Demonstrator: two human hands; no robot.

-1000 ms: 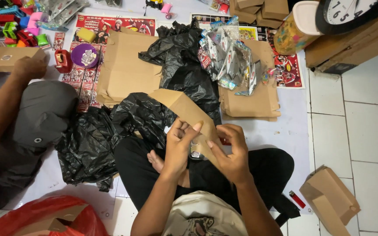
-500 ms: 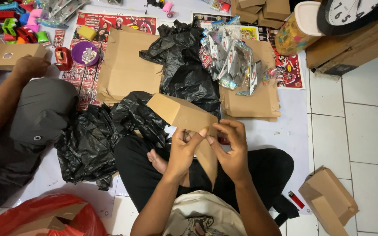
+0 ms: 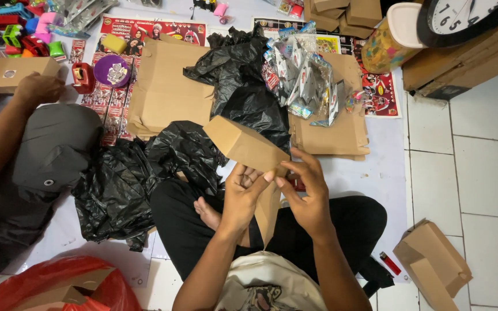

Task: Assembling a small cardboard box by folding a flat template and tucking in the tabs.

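A brown cardboard box (image 3: pixel 243 144), partly folded, is held over my crossed legs. My left hand (image 3: pixel 243 198) grips its lower flap from the left, fingers curled on the edge. My right hand (image 3: pixel 306 196) pinches the same edge from the right, thumb and fingers meeting the left hand's fingertips. The box's far end tilts up and away to the left, above a black plastic bag (image 3: pixel 174 152). A long flap hangs down between my hands toward my lap.
Flat cardboard blanks (image 3: pixel 165 92) lie ahead, another stack (image 3: pixel 341 129) under shiny toy packets (image 3: pixel 301 75). A folded box (image 3: pixel 433 265) and red lighter (image 3: pixel 391 263) sit right. Another person in a grey cap (image 3: pixel 53 152) holds a box (image 3: pixel 10 72) at left. Red bag (image 3: pixel 59 285) near left.
Both hands have shifted along the box edge and drawn closer together. The box's far end has swung up and leftward. The other person's hand stays on their box.
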